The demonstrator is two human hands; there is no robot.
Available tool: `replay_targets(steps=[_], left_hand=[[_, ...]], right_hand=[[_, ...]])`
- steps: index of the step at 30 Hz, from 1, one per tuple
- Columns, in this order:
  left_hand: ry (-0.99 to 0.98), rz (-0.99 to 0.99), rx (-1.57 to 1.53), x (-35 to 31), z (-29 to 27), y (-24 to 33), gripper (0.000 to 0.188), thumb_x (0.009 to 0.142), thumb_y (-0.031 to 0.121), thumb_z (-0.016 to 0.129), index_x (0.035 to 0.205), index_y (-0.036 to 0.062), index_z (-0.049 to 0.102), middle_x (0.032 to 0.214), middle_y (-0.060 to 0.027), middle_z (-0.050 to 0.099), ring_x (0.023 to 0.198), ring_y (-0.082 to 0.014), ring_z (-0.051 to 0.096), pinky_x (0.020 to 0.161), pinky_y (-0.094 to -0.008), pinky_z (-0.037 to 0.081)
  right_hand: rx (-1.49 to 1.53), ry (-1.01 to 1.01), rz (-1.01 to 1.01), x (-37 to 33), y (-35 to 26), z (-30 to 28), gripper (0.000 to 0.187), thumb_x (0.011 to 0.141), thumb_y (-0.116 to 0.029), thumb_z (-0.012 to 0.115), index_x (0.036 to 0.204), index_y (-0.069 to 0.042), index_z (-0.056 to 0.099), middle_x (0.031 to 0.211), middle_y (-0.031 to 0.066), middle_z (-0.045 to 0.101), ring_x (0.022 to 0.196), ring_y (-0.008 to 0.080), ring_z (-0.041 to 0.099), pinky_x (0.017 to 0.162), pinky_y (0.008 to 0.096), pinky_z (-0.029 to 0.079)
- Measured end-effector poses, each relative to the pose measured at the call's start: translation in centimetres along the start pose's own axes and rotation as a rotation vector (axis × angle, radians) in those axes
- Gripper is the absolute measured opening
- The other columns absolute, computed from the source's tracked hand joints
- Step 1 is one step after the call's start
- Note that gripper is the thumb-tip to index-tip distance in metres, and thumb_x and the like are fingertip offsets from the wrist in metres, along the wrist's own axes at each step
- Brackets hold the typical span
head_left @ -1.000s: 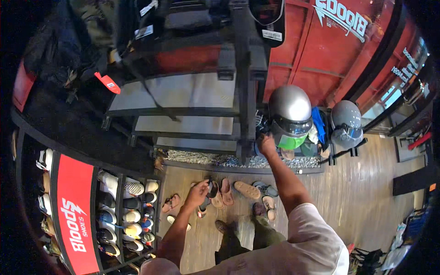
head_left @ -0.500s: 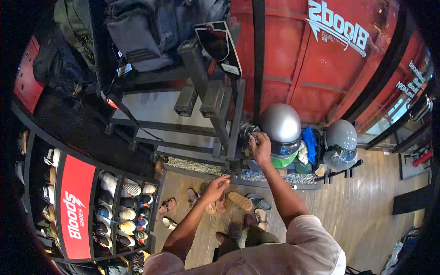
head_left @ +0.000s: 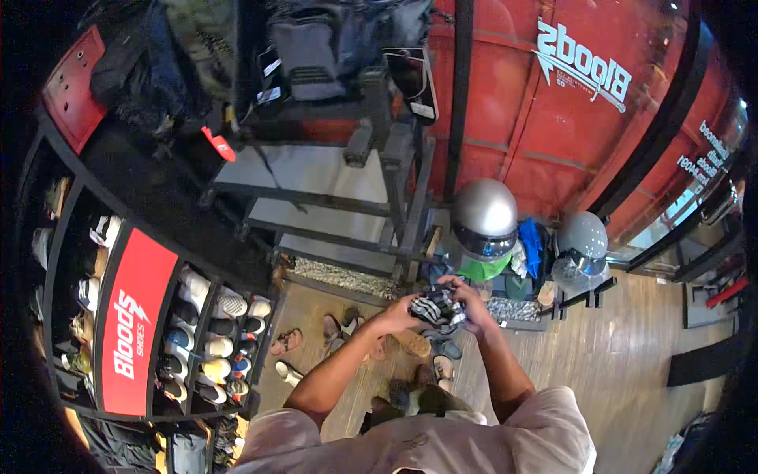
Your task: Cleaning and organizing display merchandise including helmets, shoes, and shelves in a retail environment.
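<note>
Between my two hands is a crumpled black-and-white patterned cloth [head_left: 437,309], held in front of me above the floor. My left hand [head_left: 399,314] is closed on its left side, and my right hand [head_left: 468,303] grips its right side. What the cloth is exactly cannot be made out. Just beyond my right hand, a silver helmet [head_left: 485,213] with a dark visor rests on the low ledge by the glass. A green cloth [head_left: 483,269] lies under its front edge.
Right of the silver helmet are a blue cloth [head_left: 532,244] and a grey helmet [head_left: 581,241]. A dark metal rack [head_left: 332,204] holds bags on the far left. Several sandals [head_left: 287,341] lie on the wooden floor. At left stands a shoe shelf [head_left: 193,407] with a red panel.
My right hand has come back from beside the silver helmet with the patterned cloth. My left hand has moved right and taken hold of it too. The view has shifted slightly.
</note>
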State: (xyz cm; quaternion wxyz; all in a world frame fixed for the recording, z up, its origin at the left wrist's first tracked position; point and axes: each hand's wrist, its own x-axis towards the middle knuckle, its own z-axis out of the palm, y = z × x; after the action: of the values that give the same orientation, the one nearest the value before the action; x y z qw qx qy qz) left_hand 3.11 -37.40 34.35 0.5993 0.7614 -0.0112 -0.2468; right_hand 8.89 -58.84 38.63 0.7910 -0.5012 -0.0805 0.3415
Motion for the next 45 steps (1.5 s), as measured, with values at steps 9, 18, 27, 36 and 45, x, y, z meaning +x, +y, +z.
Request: replay_targets(steps=[9, 18, 27, 36, 45], left_hand=[[0.232, 0.029, -0.827, -14.8, -2.3, -3.9, 0.04, 0.087, 0.015, 0.069, 0.122, 0.0014, 0.056, 0.112, -0.0059, 0.064, 0.097, -0.0149, 0.062, 0.086, -0.0309, 0.05], [0.313, 0.075, -0.427, -30.1, -4.1, -3.0, 0.02, 0.094, 0.014, 0.06, 0.109, 0.0009, 0.062, 0.094, 0.0018, 0.065, 0.081, -0.0058, 0.057, 0.071, -0.0244, 0.047], [0.516, 0.188, -0.444, -29.7, -9.7, -7.8, 0.036, 0.095, 0.011, 0.059, 0.129, 0.0025, 0.052, 0.11, -0.0043, 0.064, 0.089, -0.0093, 0.059, 0.077, -0.0246, 0.05], [0.688, 0.031, -0.553, -29.7, -16.3, -22.6, 0.032, 0.095, 0.016, 0.059, 0.125, 0.0049, 0.055, 0.108, -0.0048, 0.064, 0.094, -0.0144, 0.063, 0.081, -0.0307, 0.053], [0.757, -0.018, -0.598, -23.4, -27.0, -30.6, 0.028, 0.096, 0.012, 0.052, 0.124, 0.0065, 0.055, 0.113, -0.0049, 0.062, 0.101, -0.016, 0.06, 0.084, -0.0303, 0.049]], right_hand=[[-0.697, 0.055, -0.142, -2.8, 4.9, 5.5, 0.021, 0.092, -0.015, 0.058, 0.109, -0.004, 0.06, 0.089, -0.0027, 0.06, 0.08, 0.0087, 0.054, 0.073, 0.0241, 0.044], [-0.606, -0.61, 0.018, -7.6, 7.6, 23.5, 0.084, 0.083, -0.038, 0.073, 0.146, -0.004, 0.03, 0.143, 0.0128, 0.041, 0.131, 0.022, 0.037, 0.109, 0.0364, 0.03], [-0.469, -0.083, 0.203, -0.8, 19.0, 20.8, 0.074, 0.079, -0.041, 0.075, 0.13, 0.007, 0.049, 0.115, 0.0115, 0.063, 0.101, 0.0185, 0.059, 0.093, 0.0312, 0.045], [-1.171, 0.489, -0.214, 19.1, 16.8, 13.4, 0.047, 0.078, -0.018, 0.07, 0.118, -0.001, 0.053, 0.1, 0.022, 0.065, 0.093, 0.0347, 0.063, 0.082, 0.043, 0.05], [-1.857, 0.199, -0.205, 41.0, 18.3, 8.8, 0.063, 0.09, -0.041, 0.056, 0.142, -0.008, 0.042, 0.151, 0.02, 0.03, 0.141, 0.0408, 0.021, 0.117, 0.0501, 0.014]])
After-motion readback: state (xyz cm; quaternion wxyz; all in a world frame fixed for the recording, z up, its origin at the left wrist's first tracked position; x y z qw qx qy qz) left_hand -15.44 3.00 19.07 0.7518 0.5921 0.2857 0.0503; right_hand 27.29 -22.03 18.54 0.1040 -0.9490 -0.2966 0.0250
